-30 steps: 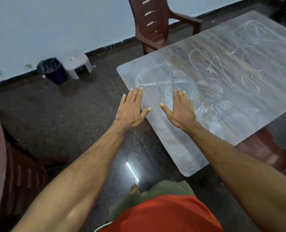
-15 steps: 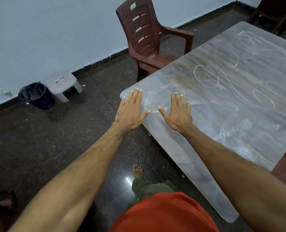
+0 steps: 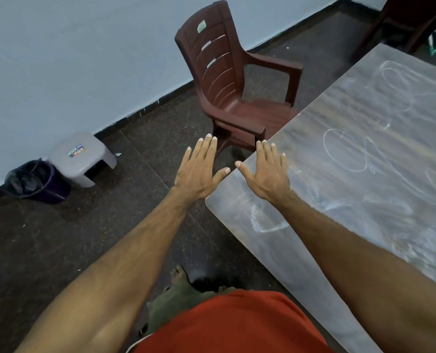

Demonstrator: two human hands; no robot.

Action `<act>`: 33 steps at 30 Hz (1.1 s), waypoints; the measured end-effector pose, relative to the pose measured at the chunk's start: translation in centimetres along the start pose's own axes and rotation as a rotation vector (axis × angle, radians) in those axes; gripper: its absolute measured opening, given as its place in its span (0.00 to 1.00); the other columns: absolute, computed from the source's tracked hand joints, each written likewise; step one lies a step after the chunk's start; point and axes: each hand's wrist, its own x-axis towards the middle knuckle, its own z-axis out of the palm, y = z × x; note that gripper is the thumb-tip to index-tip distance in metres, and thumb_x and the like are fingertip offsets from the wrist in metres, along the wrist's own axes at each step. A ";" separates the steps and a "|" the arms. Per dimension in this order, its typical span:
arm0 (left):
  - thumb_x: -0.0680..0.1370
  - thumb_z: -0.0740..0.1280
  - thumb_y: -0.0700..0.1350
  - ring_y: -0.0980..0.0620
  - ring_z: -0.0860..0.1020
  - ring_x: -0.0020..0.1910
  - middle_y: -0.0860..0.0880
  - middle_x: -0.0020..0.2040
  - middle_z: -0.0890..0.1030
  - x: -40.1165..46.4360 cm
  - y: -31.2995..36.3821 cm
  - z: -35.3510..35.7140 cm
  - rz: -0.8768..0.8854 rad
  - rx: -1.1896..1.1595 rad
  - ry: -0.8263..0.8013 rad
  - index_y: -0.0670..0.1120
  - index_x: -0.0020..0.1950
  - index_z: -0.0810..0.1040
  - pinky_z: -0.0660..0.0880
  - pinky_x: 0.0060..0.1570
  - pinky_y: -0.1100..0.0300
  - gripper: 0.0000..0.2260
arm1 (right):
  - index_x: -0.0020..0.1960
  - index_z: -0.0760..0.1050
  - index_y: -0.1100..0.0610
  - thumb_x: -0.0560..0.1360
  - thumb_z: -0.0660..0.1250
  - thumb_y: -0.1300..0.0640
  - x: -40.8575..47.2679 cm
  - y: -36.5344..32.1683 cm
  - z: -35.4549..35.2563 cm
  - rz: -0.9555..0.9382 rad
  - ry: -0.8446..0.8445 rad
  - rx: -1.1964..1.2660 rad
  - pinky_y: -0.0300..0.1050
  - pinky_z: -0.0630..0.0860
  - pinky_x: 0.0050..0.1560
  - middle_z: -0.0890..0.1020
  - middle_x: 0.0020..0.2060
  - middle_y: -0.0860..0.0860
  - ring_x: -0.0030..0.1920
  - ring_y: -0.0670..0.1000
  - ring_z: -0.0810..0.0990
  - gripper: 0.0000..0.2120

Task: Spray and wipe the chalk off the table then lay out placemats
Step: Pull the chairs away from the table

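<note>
Chalk covers the tabletop: loops and scribbles toward the far side, smears nearer the corner, none of it wiped. Both hands are empty and spread flat, fingers straight, the grip fully open with nothing in it. The right hand hovers over the tabletop's near-left corner; whether it touches the surface cannot be told. The left hand hangs beyond the left edge, above the floor. Over the last second the view has swung left and the table has slid to the right of the picture, so that the left hand, which earlier sat over the tabletop's edge, is now clear of it, and the chair beyond the corner, the stool and the bin by the wall have come more fully into sight. No spray bottle, cloth or placemats show anywhere. My reading is that the person is turning away from the table to fetch them, so the task is at its very start.
</note>
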 end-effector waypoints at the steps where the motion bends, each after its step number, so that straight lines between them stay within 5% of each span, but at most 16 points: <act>1: 0.81 0.52 0.63 0.48 0.46 0.80 0.46 0.82 0.47 1.3 -1.1 -0.1 0.018 -0.004 -0.008 0.44 0.81 0.46 0.47 0.77 0.46 0.36 | 0.80 0.50 0.58 0.78 0.50 0.31 1.1 -0.6 0.3 0.019 -0.002 0.001 0.59 0.46 0.77 0.54 0.79 0.54 0.79 0.55 0.48 0.41; 19: 0.79 0.47 0.66 0.47 0.49 0.80 0.45 0.81 0.49 22.7 -20.3 -5.5 0.423 0.030 -0.075 0.43 0.81 0.48 0.49 0.77 0.46 0.38 | 0.80 0.47 0.57 0.77 0.47 0.29 18.2 -14.0 4.3 0.397 0.092 0.019 0.57 0.43 0.77 0.50 0.80 0.54 0.79 0.54 0.45 0.42; 33: 0.81 0.52 0.64 0.47 0.48 0.80 0.46 0.81 0.49 43.5 -29.3 -6.7 0.544 0.088 -0.117 0.44 0.81 0.47 0.49 0.77 0.45 0.36 | 0.80 0.47 0.58 0.77 0.47 0.29 38.9 -17.4 7.2 0.513 0.101 0.127 0.58 0.42 0.78 0.50 0.80 0.54 0.79 0.54 0.44 0.43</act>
